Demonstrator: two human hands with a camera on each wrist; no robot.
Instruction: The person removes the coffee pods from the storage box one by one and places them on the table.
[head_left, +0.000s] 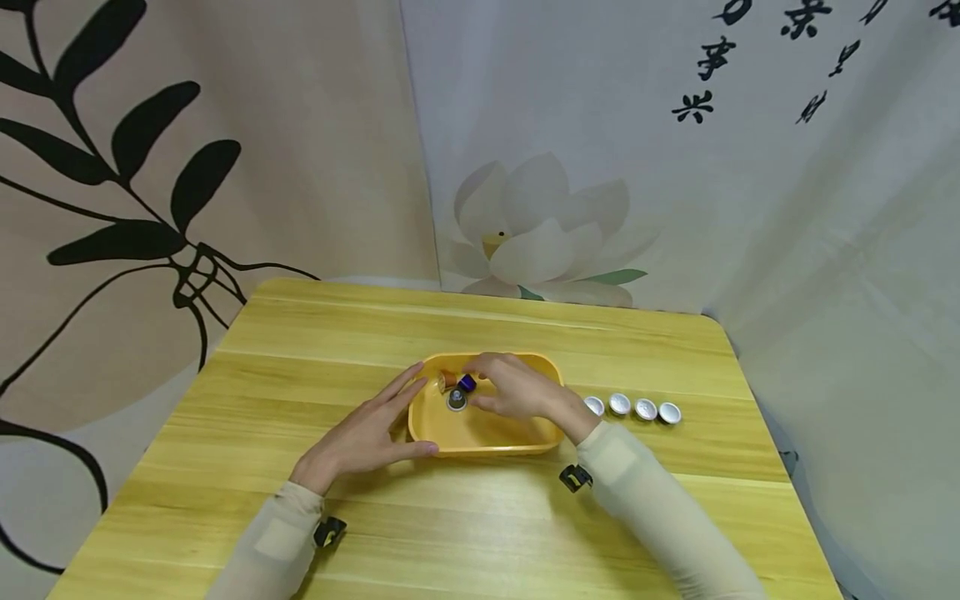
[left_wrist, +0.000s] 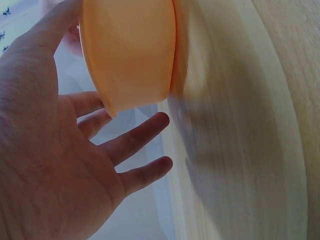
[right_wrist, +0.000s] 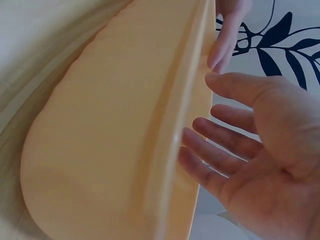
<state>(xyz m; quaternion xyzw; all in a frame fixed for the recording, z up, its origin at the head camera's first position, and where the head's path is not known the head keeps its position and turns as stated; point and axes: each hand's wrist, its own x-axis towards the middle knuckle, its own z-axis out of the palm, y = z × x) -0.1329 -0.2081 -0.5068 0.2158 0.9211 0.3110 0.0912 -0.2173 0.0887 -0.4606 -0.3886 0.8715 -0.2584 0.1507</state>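
A yellow-orange plastic tray (head_left: 495, 435) stands on the wooden table. Inside, toward its left end, lie an orange-brown coffee capsule (head_left: 447, 381), a dark blue one (head_left: 467, 383) and a dark grey one (head_left: 457, 400). My left hand (head_left: 372, 429) is at the tray's left end with fingers spread, thumb by the front corner, fingertips near the back rim. Over the tray reaches my right hand (head_left: 517, 387), thumb and index finger apart near the blue capsule. In the right wrist view the right hand's fingers (right_wrist: 220, 150) look loosely bent; the tray wall hides the capsules there.
Right of the tray, several small round cups with white tops (head_left: 619, 405) stand in a row on the table (head_left: 450, 525); the right forearm partly covers the leftmost. Behind the table hangs a printed curtain (head_left: 337, 150).
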